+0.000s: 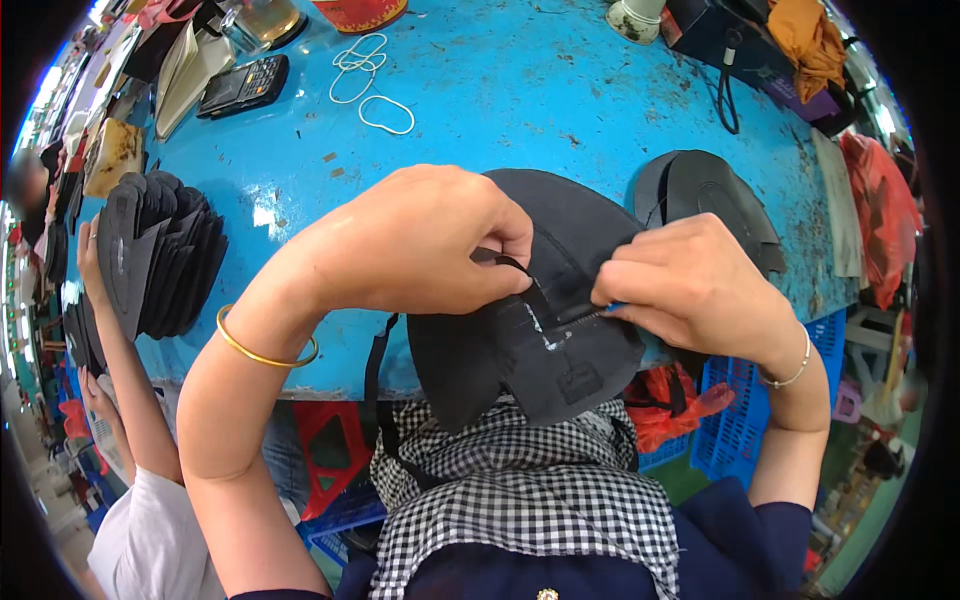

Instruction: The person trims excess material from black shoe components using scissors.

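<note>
A rounded black panel (pixel 575 215) lies at the table's front edge and hangs partly over my checked apron. White chalky marks (pixel 545 335) form a corner on it, beside a stitched-looking line. My left hand (pixel 440 240) bends over the panel, thumb and fingers closed on a narrow black strip (pixel 512 264) at its middle. Over the panel's right part my right hand (pixel 685 285) is closed in a pinch. A small blue bit shows by its thumb; what it grips is hidden. Another stack of black panels (pixel 715 190) sits just beyond the right hand.
A pile of black pieces (pixel 165 250) stands at the left, near another person's hand (pixel 90 265). Farther back on the blue table (pixel 480 90) are a white cord (pixel 385 110), a handheld keypad device (pixel 243 86) and a red tub (pixel 360 12). Blue crates (pixel 720 410) stand below right.
</note>
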The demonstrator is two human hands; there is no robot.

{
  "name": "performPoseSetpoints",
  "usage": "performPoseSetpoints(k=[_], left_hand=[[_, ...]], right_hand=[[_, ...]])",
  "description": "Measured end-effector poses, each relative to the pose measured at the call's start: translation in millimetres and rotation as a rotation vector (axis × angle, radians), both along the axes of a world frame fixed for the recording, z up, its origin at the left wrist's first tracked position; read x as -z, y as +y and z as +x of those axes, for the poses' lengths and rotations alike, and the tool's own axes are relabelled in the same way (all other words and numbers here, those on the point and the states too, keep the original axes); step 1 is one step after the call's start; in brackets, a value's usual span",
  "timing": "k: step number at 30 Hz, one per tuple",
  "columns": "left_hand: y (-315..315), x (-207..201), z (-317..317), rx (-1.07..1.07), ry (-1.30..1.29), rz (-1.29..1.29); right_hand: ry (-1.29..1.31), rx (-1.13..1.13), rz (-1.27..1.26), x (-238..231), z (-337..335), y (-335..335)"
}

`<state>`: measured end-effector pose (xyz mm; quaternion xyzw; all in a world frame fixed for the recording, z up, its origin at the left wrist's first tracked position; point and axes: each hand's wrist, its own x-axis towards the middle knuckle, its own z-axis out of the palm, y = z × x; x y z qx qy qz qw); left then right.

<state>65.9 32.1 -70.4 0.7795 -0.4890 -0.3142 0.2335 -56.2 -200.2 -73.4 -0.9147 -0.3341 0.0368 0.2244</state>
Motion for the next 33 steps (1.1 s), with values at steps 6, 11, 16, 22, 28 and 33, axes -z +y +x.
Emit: performPoseSetpoints(k=[6,11,16,22,28,33], left_hand=[[-1.7,6.1,1.0,0.032,-0.041,-0.003],[5.4,10.5,5.0,0.050,0.013,-0.054],[5.7,10.6,6.0,0.088,0.019,-0.066],[32.2,19.4,5.9,-0.209,0.374,-0.293],[44.4,-5.8,2.2,-0.465,0.526,-0.494],[54.0,-28.7,0.3,-0.542,0.624,-0.565]], right_hand=[[-0.092,0.073,-0.190,3.2,6.0,15.3],[0.060,0.208,-0.096,-10.1,8.4,10.4],[0.017,0.109,-0.116,1.9,15.9,17.9],[-0.087,0.130,0.011,-6.3,4.3,23.4],[-0.400,0.083,-0.338,13.0,-40.1,70.9],[-0.431,0.221,-0.111,28.6,-37.5,66.9]])
